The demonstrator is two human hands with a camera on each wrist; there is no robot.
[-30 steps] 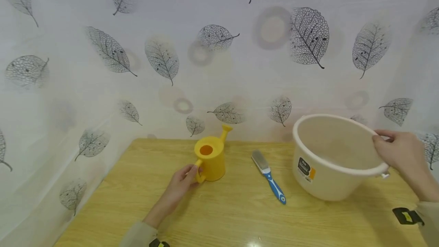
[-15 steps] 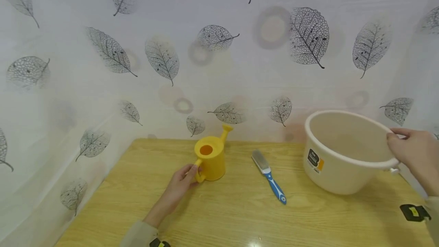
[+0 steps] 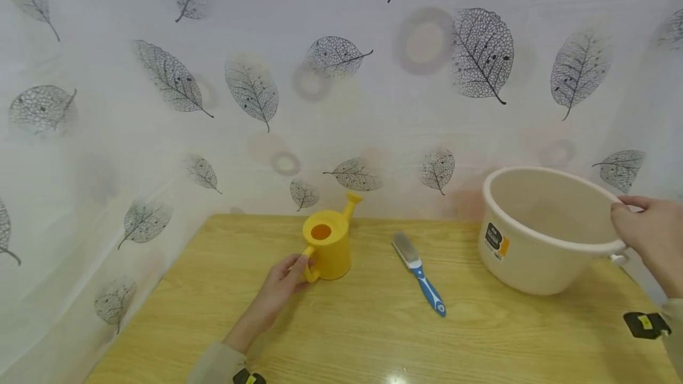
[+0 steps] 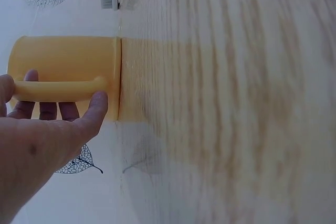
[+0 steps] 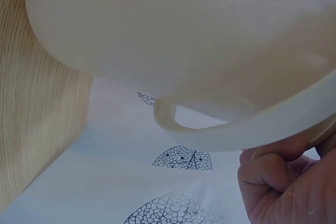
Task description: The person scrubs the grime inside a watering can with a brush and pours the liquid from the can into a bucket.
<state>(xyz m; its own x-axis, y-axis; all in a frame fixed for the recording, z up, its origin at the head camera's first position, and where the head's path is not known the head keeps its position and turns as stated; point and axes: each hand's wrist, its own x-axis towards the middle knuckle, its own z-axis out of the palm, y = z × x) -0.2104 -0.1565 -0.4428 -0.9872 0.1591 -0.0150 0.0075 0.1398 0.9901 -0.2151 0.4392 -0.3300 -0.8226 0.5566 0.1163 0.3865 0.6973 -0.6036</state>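
A yellow toy watering can (image 3: 333,253) stands upright on the wooden table, its spout toward the back wall. My left hand (image 3: 277,286) holds its handle (image 4: 58,90), fingers passing behind it in the left wrist view. Over at the right, a cream plastic bucket (image 3: 533,259) with a black and orange label is gripped at its rim by my right hand (image 3: 653,236). The right wrist view shows curled fingers (image 5: 268,174) at that rim, beside a looped lug (image 5: 165,114). Between can and bucket lies a brush (image 3: 418,274) with a blue and white handle.
The wooden table (image 3: 347,336) ends at a white sheet (image 3: 341,111) with grey leaf prints, hanging behind it and along the left. The table's right edge runs close behind the bucket.
My right hand has moved the bucket to the right and slightly back, away from the brush. My left hand, the watering can and the brush stay where they were.
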